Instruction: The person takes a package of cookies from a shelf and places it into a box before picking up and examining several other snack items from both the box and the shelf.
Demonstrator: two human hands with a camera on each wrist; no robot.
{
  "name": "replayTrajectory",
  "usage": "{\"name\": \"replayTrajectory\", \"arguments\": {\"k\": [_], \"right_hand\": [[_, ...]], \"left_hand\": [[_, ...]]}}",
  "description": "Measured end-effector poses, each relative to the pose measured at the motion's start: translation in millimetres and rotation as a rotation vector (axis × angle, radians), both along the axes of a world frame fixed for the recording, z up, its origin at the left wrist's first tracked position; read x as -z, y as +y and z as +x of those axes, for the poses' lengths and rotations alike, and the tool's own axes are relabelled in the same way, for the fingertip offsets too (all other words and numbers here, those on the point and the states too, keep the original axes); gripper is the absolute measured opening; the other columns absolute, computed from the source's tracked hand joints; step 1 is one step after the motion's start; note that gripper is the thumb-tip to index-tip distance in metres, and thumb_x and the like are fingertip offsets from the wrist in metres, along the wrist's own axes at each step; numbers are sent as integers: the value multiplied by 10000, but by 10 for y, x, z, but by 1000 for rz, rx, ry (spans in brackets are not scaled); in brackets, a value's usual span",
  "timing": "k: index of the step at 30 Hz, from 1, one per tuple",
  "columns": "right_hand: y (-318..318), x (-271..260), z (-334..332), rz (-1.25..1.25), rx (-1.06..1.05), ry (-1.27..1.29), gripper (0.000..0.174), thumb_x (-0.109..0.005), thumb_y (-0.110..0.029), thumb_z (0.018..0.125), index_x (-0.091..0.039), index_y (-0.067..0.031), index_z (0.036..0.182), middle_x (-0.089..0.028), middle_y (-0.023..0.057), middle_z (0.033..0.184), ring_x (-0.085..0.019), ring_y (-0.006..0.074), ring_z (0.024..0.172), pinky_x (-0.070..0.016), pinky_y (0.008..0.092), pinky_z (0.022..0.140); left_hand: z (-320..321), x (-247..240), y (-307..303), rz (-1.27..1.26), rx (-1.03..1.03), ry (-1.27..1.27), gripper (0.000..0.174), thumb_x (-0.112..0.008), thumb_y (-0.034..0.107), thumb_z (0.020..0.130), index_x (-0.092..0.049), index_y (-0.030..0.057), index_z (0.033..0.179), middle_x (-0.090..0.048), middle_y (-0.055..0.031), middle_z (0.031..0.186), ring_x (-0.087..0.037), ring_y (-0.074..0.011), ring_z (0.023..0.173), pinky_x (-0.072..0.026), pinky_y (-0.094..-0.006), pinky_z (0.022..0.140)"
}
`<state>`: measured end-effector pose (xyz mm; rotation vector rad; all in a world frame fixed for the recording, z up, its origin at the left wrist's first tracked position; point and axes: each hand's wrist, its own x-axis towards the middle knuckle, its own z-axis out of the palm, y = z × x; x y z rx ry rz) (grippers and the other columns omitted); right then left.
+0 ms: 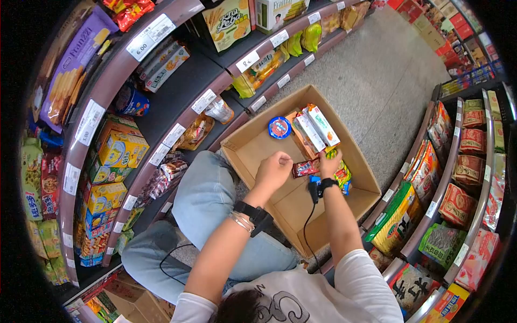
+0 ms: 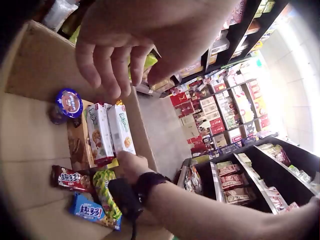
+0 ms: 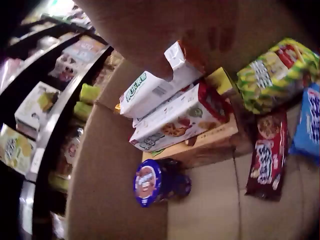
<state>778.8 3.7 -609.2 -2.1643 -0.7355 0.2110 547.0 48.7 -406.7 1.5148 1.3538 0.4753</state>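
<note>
My right hand (image 1: 329, 163) grips the end of a white biscuit box (image 1: 322, 125), a fingertip over its edge in the right wrist view. A second white box (image 3: 180, 122) lies beside it, on top of a brown flat pack (image 3: 200, 147). My left hand (image 2: 145, 45) hangs over the carton with its fingers loosely bent and holds nothing. Below it are a red cookie packet (image 2: 71, 178), a blue cookie packet (image 2: 94, 210) and a yellow-green packet (image 2: 105, 192). A blue tub (image 1: 279, 127) stands near the boxes.
The open cardboard carton (image 1: 250, 134) stands on the grey floor (image 1: 371, 59) by the person's knees. Curved snack shelves (image 1: 210, 75) rise on the left, and more racks (image 1: 431, 177) line the right. A black cable (image 1: 308, 231) runs from the right wrist.
</note>
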Motion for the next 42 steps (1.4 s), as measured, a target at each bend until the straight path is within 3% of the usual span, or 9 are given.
{"name": "replayTrajectory", "arguments": {"k": [8, 15, 20, 26, 29, 34, 37, 40, 42], "right_hand": [[488, -508, 224, -580, -103, -117, 588, -742, -204, 687, -499, -106, 1214, -530, 118, 1237, -489, 346, 1135, -400, 489, 942], [512, -521, 296, -721, -149, -200, 507, -735, -214, 671, -554, -125, 1136, -577, 90, 1158, -488, 307, 1147, -393, 567, 885], [285, -547, 345, -139, -349, -140, 485, -777, -146, 584, -603, 24, 1003, -597, 229, 985, -554, 388, 962, -445, 417, 865], [-301, -848, 102, 109, -347, 360, 302, -699, -27, 710, -587, 19, 987, -627, 66, 837, -596, 107, 690, -496, 267, 576], [-580, -1114, -109, 156, -438, 376, 319, -695, -13, 709, -583, 20, 1005, -633, 54, 844, -606, 113, 753, -493, 246, 656], [-794, -2150, -705, 177, -699, 462, 400, -722, 59, 655, -602, -22, 1027, -528, 64, 1088, -547, 160, 1073, -520, 287, 808], [-837, -2527, -899, 225, -924, 415, 386, -713, 81, 647, -611, -32, 1002, -533, 64, 1075, -542, 177, 1089, -506, 301, 849], [-786, -2852, -1025, 219, -1110, 60, 429, -714, 92, 632, -632, -58, 1026, -532, 95, 1174, -537, 202, 1108, -456, 321, 936], [-729, -2997, -1090, 194, -1161, -117, 468, -676, 120, 654, -627, -63, 1083, -479, 126, 1305, -510, 223, 1167, -438, 333, 973]], "left_hand": [[154, -75, -21, -30, 63, 11, 207, -610, 203, 848, -613, 34, 968, -680, -129, 893, -662, -254, 824, -511, -346, 730], [167, -114, -67, 77, 37, -2, 161, -590, 192, 827, -599, 68, 930, -673, -94, 843, -644, -289, 800, -508, -394, 710], [56, -84, -50, 59, 48, 9, 185, -600, 200, 860, -608, 41, 956, -679, -129, 903, -661, -278, 827, -514, -362, 732], [-180, 250, -86, 31, -5, -99, 224, -610, 242, 870, -613, 43, 973, -676, -95, 894, -657, -201, 827, -512, -321, 706], [-333, 375, -64, -230, -30, -124, 245, -603, 260, 877, -606, 49, 1002, -661, -67, 903, -649, -195, 852, -510, -326, 716], [-681, 41, -133, -649, -216, -169, 775, -465, 712, 812, -492, 59, 1229, -597, -93, 1009, -600, -206, 900, -503, -448, 762], [-1012, -161, -37, -768, -217, -347, 807, -459, 722, 810, -424, 101, 1325, -510, -102, 1273, -523, -275, 1125, -463, -476, 857], [-1245, -201, 12, -739, -457, -534, 724, -540, 680, 796, -500, 127, 1262, -607, -41, 1062, -596, -148, 933, -491, -368, 751], [-1411, -250, 5, -631, -261, -540, 659, -568, 631, 810, -518, 139, 1246, -622, -26, 1044, -602, -134, 917, -484, -334, 745]]}}
